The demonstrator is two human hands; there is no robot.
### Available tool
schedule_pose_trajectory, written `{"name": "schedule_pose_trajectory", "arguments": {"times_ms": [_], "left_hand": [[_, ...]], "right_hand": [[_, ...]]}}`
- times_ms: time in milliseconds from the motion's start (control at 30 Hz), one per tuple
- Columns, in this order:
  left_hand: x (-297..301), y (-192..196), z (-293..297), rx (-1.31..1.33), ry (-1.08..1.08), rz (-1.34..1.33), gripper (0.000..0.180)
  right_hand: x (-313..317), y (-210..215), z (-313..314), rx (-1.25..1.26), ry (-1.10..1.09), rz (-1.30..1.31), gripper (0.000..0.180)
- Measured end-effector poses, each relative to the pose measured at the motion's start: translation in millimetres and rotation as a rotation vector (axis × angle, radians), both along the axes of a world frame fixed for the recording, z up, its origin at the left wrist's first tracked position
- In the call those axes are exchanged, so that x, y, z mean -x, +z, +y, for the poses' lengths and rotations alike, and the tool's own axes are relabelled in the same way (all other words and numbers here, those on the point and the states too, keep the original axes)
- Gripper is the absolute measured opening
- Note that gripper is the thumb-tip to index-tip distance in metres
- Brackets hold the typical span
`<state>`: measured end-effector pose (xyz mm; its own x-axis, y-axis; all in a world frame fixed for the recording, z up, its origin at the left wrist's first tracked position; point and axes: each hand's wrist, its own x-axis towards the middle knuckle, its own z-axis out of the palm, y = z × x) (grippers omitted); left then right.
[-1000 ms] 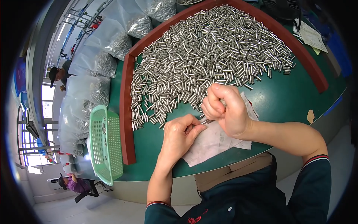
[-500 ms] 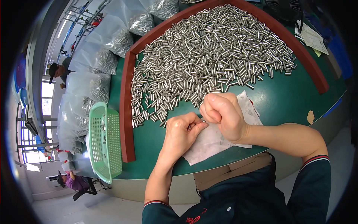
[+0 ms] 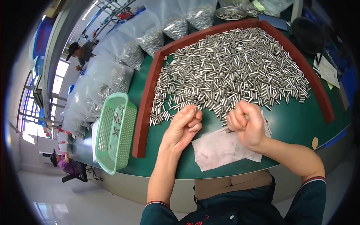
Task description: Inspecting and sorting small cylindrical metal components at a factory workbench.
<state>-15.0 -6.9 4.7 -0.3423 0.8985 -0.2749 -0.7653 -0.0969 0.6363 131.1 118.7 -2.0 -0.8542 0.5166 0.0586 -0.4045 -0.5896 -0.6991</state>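
A broad pile of short, shiny metal pins (image 3: pixel 232 71) covers the green table (image 3: pixel 292 123) inside a dark red angled border (image 3: pixel 140 131). At the near edge of the pile, my left hand (image 3: pixel 182 127) is closed, thumb and forefinger pinching what looks like one metal pin (image 3: pixel 195 108). My right hand (image 3: pixel 247 125) is curled into a fist to the right of it, above a stained whitish cloth (image 3: pixel 213 152). Whatever those fingers hold is hidden from me. The two hands are apart.
A light green perforated basket (image 3: pixel 127 127) with some pins inside stands left of the border. Clear bags of pins (image 3: pixel 150 39) line the table's far left side. A metal bowl (image 3: pixel 231 13) and a dark fan (image 3: pixel 307 33) are behind. Two people sit at the left.
My hands have drawn apart: the left has turned its fingers upward with the pin, and the right has moved right and down. The view has shifted, showing more of the table's far side.
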Motion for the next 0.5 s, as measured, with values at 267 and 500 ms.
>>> {"name": "schedule_pose_trajectory", "arguments": {"times_ms": [267, 500], "left_hand": [[5.4, -1.9, -0.2, 0.057, 0.019, 0.019, 0.022], [10.8, 2.6, -1.1, 0.126, 0.274, 0.281, 0.027]], "right_hand": [[1.8, -0.6, -0.2, 0.02, 0.0, -0.014, 0.039], [1.5, -1.5, 3.2, 0.04, 0.016, -0.023, 0.039]]}}
